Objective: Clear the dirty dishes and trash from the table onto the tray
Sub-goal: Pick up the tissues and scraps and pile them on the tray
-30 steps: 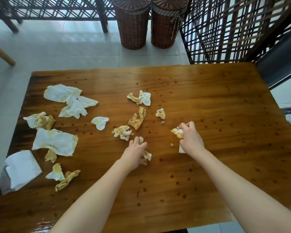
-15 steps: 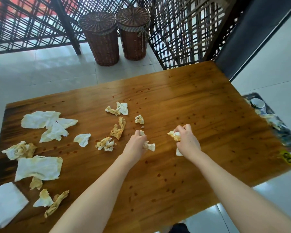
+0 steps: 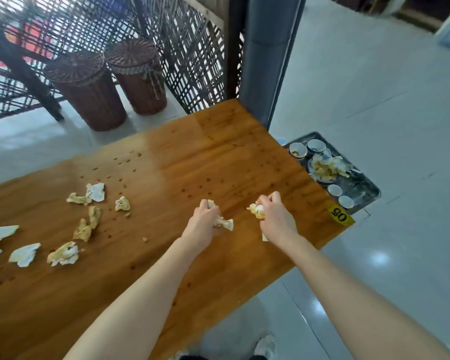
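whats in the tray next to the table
The tray holds four small cups, with a heap of stained napkins between the far pair and the near pair. Whatever lies under the heap is covered; the table edge hides part of the tray.

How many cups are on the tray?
4 cups: two side by side at the tray's far end, two at its near end. The pile of dirty napkins between them may hide more.

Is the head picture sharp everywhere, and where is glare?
Head view: lattice screen and wicker baskets are smeared by blur; left hand and right hand, each gripping crumpled tissue, look sharper; glare spots lie on the floor tiles; a pale sheen crosses the table.
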The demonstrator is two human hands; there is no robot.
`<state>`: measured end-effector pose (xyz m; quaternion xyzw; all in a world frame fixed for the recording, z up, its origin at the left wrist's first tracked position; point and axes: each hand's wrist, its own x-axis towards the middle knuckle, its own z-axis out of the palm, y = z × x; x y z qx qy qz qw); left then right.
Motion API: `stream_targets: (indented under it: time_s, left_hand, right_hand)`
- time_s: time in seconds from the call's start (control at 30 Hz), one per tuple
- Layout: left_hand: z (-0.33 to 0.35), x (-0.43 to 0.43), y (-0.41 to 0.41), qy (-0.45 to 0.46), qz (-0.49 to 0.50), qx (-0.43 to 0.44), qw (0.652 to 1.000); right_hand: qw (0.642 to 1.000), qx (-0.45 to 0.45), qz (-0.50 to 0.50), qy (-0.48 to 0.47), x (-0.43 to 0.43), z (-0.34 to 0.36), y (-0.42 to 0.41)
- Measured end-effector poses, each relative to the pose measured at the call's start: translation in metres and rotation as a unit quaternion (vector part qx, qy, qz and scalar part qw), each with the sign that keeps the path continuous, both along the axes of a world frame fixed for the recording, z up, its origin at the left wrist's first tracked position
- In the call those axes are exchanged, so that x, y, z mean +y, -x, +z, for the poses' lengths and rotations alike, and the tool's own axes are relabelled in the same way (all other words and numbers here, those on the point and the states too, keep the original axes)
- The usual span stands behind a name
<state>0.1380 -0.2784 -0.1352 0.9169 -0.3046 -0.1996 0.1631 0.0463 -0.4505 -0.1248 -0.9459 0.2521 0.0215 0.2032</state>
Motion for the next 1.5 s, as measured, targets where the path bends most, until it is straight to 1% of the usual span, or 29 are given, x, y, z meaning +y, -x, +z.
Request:
stream_targets:
  time_s: [0.17, 0.27, 0.63, 0.77, 0.87, 0.97, 1.23, 1.5]
  left_hand:
    - [0.002, -0.080, 0.034, -0.005, -0.021, -0.031, 0.999]
    - [0.004, -0.123, 0.049, -0.009, -0.037, -0.055, 0.998]
    - [0.008, -0.257, 0.068, -0.012, -0.111, -0.063, 0.992]
    - [0.000, -0.304, 0.067, -0.012, -0.133, -0.065, 0.989]
    - [-0.008, -0.341, 0.060, 0.005, -0.146, -0.063, 0.987]
    - [-0.013, -0.377, 0.043, 0.017, -0.135, -0.057, 0.989]
    - [-0.022, -0.449, 0.010, 0.001, -0.128, -0.044, 0.991]
    - [-0.045, -0.496, 0.001, -0.018, -0.116, -0.014, 0.993]
  right_hand:
    - [1.000, 0.000, 0.018, -0.002, -0.071, 0.005, 0.041]
    - [1.000, 0.002, 0.012, -0.005, -0.110, 0.006, 0.061]
    - [0.998, 0.006, -0.057, -0.031, -0.225, -0.002, 0.098]
    - [0.997, 0.014, -0.075, -0.024, -0.269, -0.007, 0.105]
    - [0.996, 0.024, -0.083, -0.020, -0.307, -0.014, 0.104]
    - [0.996, 0.025, -0.084, -0.017, -0.348, -0.020, 0.094]
    - [0.995, 0.034, -0.091, -0.022, -0.432, -0.025, 0.067]
    - [0.993, 0.074, -0.072, -0.050, -0.484, -0.053, 0.041]
